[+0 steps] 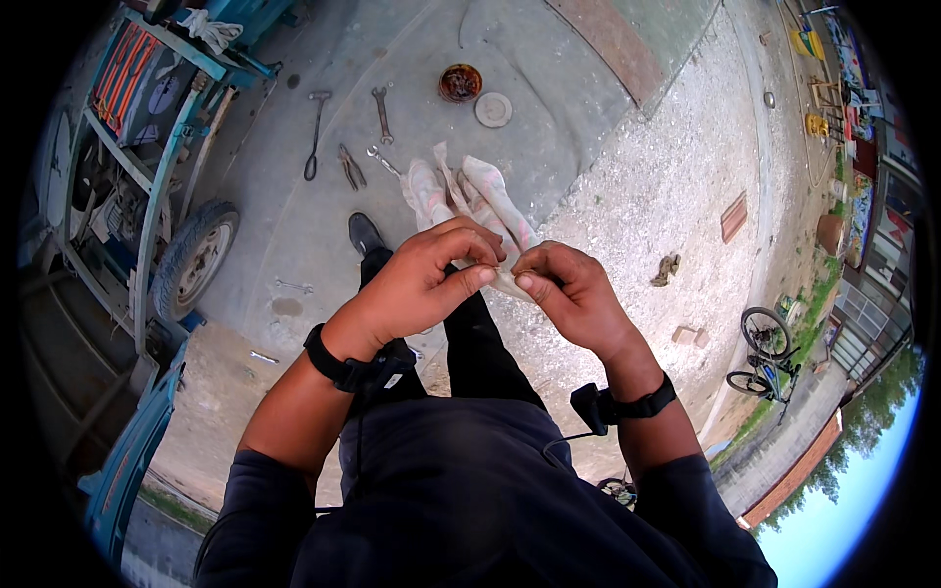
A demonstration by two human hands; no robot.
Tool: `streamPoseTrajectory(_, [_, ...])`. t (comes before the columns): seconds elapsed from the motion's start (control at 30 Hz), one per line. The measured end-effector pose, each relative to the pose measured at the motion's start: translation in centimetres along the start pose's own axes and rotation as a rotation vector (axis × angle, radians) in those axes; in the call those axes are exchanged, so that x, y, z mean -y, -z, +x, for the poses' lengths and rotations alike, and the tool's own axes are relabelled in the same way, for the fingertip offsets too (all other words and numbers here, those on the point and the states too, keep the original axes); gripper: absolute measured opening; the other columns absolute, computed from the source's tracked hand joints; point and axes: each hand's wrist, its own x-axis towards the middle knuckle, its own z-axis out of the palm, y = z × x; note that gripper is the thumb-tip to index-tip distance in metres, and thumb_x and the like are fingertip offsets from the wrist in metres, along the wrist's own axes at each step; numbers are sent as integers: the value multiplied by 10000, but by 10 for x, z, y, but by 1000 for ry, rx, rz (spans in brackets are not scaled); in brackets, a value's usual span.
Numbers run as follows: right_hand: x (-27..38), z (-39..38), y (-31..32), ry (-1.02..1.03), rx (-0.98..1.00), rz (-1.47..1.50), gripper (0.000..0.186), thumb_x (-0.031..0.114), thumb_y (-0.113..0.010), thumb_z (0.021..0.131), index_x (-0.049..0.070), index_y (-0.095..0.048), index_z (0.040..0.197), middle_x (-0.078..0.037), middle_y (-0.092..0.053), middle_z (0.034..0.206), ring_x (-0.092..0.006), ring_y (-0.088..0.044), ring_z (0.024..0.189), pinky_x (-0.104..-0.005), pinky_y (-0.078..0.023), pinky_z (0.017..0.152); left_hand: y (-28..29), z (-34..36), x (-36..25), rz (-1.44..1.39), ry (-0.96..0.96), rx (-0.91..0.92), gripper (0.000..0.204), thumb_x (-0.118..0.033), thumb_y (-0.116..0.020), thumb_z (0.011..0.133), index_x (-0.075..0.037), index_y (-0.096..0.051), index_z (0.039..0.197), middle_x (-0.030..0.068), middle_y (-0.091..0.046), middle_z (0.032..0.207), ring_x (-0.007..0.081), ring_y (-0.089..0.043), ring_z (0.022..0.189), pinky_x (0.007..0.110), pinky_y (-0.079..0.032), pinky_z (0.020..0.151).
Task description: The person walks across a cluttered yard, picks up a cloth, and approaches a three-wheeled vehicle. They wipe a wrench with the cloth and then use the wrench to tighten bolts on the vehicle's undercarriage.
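Note:
A whitish, crumpled cloth [490, 186] with faint pink marks hangs between my hands, its loose folds spreading out beyond them over the concrete. My left hand [436, 274] pinches its near edge between thumb and bent fingers. Close beside it, my right hand [573, 294] grips the same edge, thumb on top. The two thumbs nearly meet. The fingertips partly hide the gripped edge. Just past the cloth lie a small wrench [382, 160], pliers [351, 167] and a larger open-ended wrench [382, 116].
Farther off stand a tin of dark brown grease [461, 83] and a round lid [493, 110]. A long-handled tool [314, 137] lies to the left, near a blue-framed vehicle's tyre [196, 260]. My shoe [366, 233] is on the concrete. A brick [733, 217] and bicycle [767, 353] are right.

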Motion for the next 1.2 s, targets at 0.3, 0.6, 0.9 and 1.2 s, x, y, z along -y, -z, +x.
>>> streamPoseTrajectory(0.3, [12,12,-2,3,200,-77,221,234,-674,912,29,-593,912,-92,-564,704,-188,-536,636,-301,-432,605,6,-6,-13,141,64,-32,121,-133,-628,922,-28,-572,944,60,-587,872,177,-550,813,307,-447,761])
streamPoseTrajectory(0.6, [1,16,-20,130,198,25,261,215,-640,940,30,-554,778,-62,-491,657,-183,-475,592,-318,-395,560,-4,-19,0,-66,274,-46,193,-204,-601,974,-17,-595,927,14,-544,767,85,-482,729,259,-431,666])
streamPoseTrajectory(0.9, [11,38,-62,347,-65,-202,206,146,-636,876,53,-535,722,-108,-537,631,-322,-572,591,-415,-434,519,-27,-32,33,-493,404,-584,182,-168,-574,994,-41,-589,864,-43,-545,786,43,-444,728,212,-399,668])
streamPoseTrajectory(1.2, [28,47,-68,480,-157,-315,230,106,-661,830,67,-509,662,-91,-525,610,-300,-561,547,-397,-426,495,-24,-23,23,-663,372,-702,194,-185,-594,985,-59,-594,837,-48,-546,768,34,-454,707,200,-395,635])
